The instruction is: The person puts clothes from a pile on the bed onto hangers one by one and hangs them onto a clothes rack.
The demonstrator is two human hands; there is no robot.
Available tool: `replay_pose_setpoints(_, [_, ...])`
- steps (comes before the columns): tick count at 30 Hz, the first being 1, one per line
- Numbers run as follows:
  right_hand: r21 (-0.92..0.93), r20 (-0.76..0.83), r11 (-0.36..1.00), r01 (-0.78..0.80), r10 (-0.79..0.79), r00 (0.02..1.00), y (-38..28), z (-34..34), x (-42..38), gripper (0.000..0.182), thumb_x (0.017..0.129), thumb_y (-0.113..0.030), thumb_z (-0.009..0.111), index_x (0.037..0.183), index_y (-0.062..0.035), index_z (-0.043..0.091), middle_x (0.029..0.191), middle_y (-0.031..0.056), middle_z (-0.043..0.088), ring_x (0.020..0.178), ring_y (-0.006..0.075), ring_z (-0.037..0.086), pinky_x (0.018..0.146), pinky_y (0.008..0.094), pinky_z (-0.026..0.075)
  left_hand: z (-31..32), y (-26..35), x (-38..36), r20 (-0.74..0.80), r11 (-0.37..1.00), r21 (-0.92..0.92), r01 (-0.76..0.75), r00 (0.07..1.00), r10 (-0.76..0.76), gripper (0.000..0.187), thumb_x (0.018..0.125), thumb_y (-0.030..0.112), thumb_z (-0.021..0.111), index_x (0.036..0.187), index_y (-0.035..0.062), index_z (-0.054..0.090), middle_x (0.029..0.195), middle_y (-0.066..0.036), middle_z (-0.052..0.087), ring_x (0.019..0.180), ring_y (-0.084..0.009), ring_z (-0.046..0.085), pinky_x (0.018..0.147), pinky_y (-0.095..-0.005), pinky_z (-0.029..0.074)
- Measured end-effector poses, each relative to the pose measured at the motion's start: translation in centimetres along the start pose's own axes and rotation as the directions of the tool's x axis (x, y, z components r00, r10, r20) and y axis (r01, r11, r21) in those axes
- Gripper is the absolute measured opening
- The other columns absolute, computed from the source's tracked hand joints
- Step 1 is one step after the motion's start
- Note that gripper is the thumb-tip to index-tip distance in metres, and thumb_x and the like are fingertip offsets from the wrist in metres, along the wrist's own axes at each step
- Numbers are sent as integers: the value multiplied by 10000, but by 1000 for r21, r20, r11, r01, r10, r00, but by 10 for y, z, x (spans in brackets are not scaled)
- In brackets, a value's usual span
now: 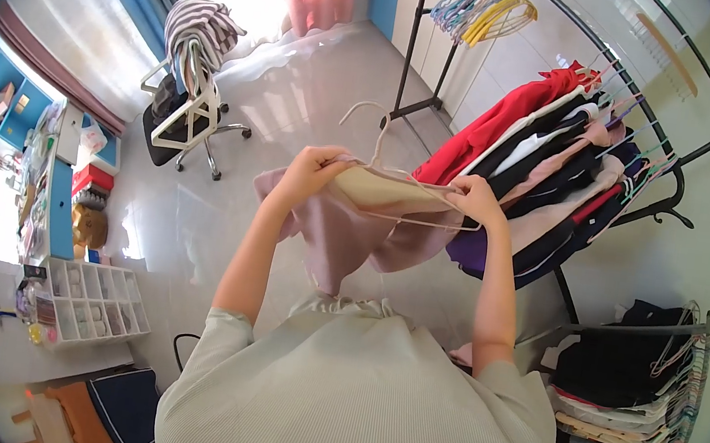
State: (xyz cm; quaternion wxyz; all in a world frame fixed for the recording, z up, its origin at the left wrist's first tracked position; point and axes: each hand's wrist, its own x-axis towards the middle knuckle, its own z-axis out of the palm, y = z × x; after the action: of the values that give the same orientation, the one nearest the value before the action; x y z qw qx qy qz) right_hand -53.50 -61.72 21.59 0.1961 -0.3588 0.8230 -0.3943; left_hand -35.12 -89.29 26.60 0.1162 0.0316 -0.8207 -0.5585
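A dusty pink garment [340,236] hangs between my two hands in front of my chest, its pale inner side showing at the top opening. My left hand [317,172] is closed on its left upper edge. At the other end, my right hand [476,199] pinches the right upper edge, close to the hanger's end. A thin light-coloured clothes hanger [380,140] sits at the garment's opening, hook pointing up and away from me. Part of its lower bar shows across the front of the fabric. How far the hanger reaches inside the left shoulder is hidden.
A black clothes rack [582,26] at the right carries several garments, including a red one [512,121], and bare yellow hangers [500,17]. Another packed rack [697,383] stands lower right. Far left are a clothes-laden swivel chair [190,110] and a white compartment shelf [98,300].
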Motion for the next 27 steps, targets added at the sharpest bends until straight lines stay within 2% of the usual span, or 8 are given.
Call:
replay_pose_setpoints(2, [-114, 45, 989, -92, 98, 994, -4, -1, 11, 256, 639, -169, 643, 601, -21, 438, 564, 84, 427, 524, 143, 403, 513, 305, 355, -11, -3, 4, 24, 1000, 16, 13, 1000, -13, 172, 869, 112, 557, 952, -22, 628, 758, -30, 618, 725, -77, 504, 692, -230, 432])
replay_pose_setpoints(5, [-155, -93, 984, -93, 79, 993, -6, 1, 29, 181, 640, -136, 642, 672, -26, 502, 577, 81, 477, 565, 135, 487, 559, 280, 412, -25, -11, 12, 42, 998, 13, 58, 997, -59, 169, 872, 111, 552, 946, -23, 623, 752, -22, 610, 716, -69, 495, 676, -224, 426])
replay_pose_setpoints(8, [263, -28, 964, -21, 30, 999, 10, 8, 47, 137, 655, 3, 624, 765, -6, 542, 704, 19, 576, 626, 101, 517, 603, 248, 447, -43, -34, 22, -71, 998, -55, 39, 997, -42, 166, 876, 112, 549, 938, -25, 618, 736, -2, 587, 711, -60, 477, 664, -215, 415])
replay_pose_setpoints(11, [321, -72, 939, -120, 150, 986, -9, 14, 57, 191, 653, 39, 607, 836, -6, 576, 764, 24, 600, 672, 96, 546, 630, 240, 458, -64, -59, 33, -171, 990, -120, 71, 981, -91, 164, 880, 113, 545, 941, -18, 623, 732, 25, 566, 714, -47, 464, 657, -205, 403])
replay_pose_setpoints(14, [216, -177, 976, 4, 35, 984, 6, 19, 78, 211, 652, 47, 598, 857, 1, 595, 778, 37, 612, 713, 102, 578, 643, 248, 466, -82, -79, 42, -181, 993, -81, 91, 978, -104, 166, 883, 115, 543, 937, -17, 627, 730, 48, 557, 713, -35, 457, 648, -192, 389])
replay_pose_setpoints(18, [181, -134, 980, -77, 102, 986, -15, 26, 92, 199, 655, 32, 586, 849, -9, 599, 737, 28, 613, 699, 112, 581, 662, 250, 467, -100, -80, 51, -240, 992, -129, 13, 970, -44, 176, 886, 126, 540, 886, -36, 610, 709, 69, 517, 690, -22, 429, 610, -177, 358])
replay_pose_setpoints(22, [130, -204, 988, -88, 113, 973, -25, 36, 109, 178, 661, 31, 552, 826, -4, 605, 724, 36, 620, 699, 114, 589, 672, 248, 467, -120, -99, 59, -235, 991, -130, -28, 972, -4, 161, 882, 111, 547, 901, -35, 612, 685, 60, 494, 678, -24, 415, 614, -180, 361])
replay_pose_setpoints(27, [214, -229, 976, -32, 82, 970, -23, 41, 133, 183, 650, 43, 547, 819, 3, 608, 740, 48, 635, 696, 115, 599, 654, 255, 479, -140, -110, 67, -216, 997, -65, -39, 976, 24, 146, 877, 104, 552, 875, -33, 601, 660, 53, 476, 661, -22, 396, 587, -183, 351])
